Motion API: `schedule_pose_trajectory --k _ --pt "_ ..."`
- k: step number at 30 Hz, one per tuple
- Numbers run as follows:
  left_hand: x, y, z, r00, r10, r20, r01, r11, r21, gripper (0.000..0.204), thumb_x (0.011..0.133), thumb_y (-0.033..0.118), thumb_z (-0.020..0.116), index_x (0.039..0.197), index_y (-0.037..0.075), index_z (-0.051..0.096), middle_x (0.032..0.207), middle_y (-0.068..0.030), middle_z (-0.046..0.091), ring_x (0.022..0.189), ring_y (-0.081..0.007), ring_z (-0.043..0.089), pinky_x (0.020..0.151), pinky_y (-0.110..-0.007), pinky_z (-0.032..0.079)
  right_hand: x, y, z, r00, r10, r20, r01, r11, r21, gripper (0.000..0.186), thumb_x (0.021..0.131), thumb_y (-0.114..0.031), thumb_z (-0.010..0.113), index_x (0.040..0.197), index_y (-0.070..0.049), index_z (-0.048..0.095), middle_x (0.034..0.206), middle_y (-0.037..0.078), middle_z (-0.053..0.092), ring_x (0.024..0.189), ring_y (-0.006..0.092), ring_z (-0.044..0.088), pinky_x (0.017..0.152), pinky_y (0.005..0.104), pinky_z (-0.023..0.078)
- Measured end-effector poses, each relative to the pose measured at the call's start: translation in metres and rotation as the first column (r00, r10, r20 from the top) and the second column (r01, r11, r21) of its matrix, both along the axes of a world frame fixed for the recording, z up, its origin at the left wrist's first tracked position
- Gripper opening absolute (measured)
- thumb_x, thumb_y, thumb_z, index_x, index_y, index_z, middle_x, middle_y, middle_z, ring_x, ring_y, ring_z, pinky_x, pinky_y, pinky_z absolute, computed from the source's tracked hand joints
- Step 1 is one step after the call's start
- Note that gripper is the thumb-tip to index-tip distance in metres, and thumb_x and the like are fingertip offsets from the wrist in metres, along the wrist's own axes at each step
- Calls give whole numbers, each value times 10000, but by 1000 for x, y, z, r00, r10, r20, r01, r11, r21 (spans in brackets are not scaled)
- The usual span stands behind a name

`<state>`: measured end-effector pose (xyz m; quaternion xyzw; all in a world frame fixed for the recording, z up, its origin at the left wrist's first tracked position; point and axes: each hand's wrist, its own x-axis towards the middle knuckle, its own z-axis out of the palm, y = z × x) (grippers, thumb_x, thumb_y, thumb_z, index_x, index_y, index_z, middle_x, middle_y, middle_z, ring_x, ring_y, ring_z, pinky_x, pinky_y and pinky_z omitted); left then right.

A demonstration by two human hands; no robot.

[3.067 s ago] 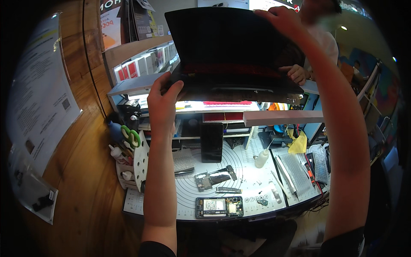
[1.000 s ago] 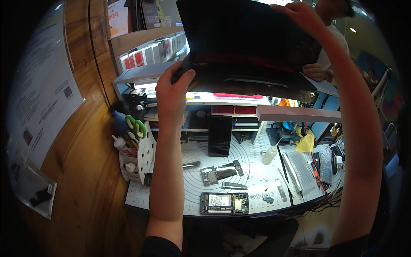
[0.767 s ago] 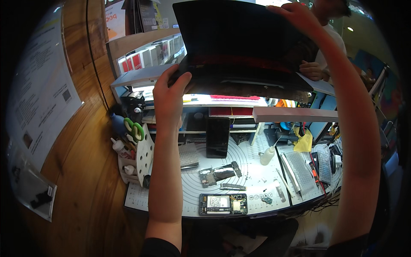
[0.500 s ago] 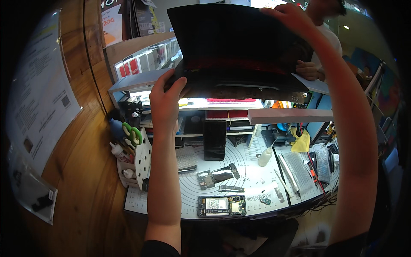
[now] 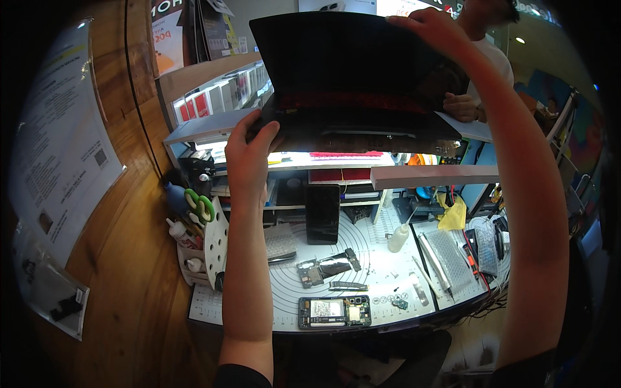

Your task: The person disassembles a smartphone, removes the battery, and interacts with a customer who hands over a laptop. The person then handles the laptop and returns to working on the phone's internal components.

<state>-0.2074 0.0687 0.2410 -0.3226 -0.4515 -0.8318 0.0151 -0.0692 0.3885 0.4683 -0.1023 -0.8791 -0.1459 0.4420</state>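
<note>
I hold an open black laptop (image 5: 343, 61) up at the level of the shelf top. My left hand (image 5: 249, 149) grips the left front corner of its base, thumb showing on the near side. My right hand (image 5: 433, 35) has its fingers closed on the top edge of the lid, toward its right end. Behind the laptop's right side stands another person (image 5: 491, 61), whose hand (image 5: 460, 105) is at the back of the base; whether it grips the laptop I cannot tell.
Below, on a white work mat (image 5: 278, 310), lie an opened phone (image 5: 333, 312), phone parts (image 5: 326, 268), a squeeze bottle (image 5: 398, 239) and tools. A dark phone (image 5: 321, 215) stands upright. A tool holder (image 5: 217, 239) with scissors is at left; bubble-wrap pouches (image 5: 449, 262) lie at right.
The whole view, laptop included, has shifted slightly down and left since about a second ago, as if my head moved. My grips and the laptop's open angle look the same.
</note>
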Motion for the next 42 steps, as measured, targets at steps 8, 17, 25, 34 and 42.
schedule_pose_trajectory --k 8,17,25,34,42 --pt "-2 -3 -1 1000 9 -1 -9 1000 -4 398 915 30 670 1281 -84 564 1143 -150 592 1080 -218 631 999 -387 552 -2 0 -2 1000 23 6 -23 999 29 651 905 -650 597 777 -18 689 587 92 525 556 155 485 615 351 423" --pt "-3 -3 -2 1000 28 3 -28 999 -27 402 911 11 664 1291 -73 562 1151 -152 597 1072 -216 633 1003 -371 549 15 -36 -14 998 -33 45 32 999 24 632 932 -638 551 846 -33 714 727 136 656 662 275 620 696 406 491" --pt "-7 -2 -5 1000 1 -11 -1 1000 -2 426 912 17 672 1310 -73 551 1166 -156 607 1072 -216 635 985 -363 555 31 -53 -43 999 -9 -34 11 997 74 623 940 -640 524 846 -64 743 781 160 713 796 366 704 757 458 542" --pt "-4 -2 -4 1000 15 -3 -15 1000 -3 438 902 23 681 1305 -86 549 1188 -163 598 1090 -223 628 986 -364 548 26 -54 -42 999 -9 -53 14 995 101 636 946 -643 512 844 -57 736 777 157 710 788 369 702 755 457 543" --pt "-7 -13 -7 998 58 -20 -59 998 -15 381 894 41 687 1235 -97 588 1155 -161 619 1082 -234 638 1002 -376 541 7 -34 -53 993 112 -33 -106 983 148 416 972 -439 577 928 -60 742 826 174 703 745 347 669 703 423 504"
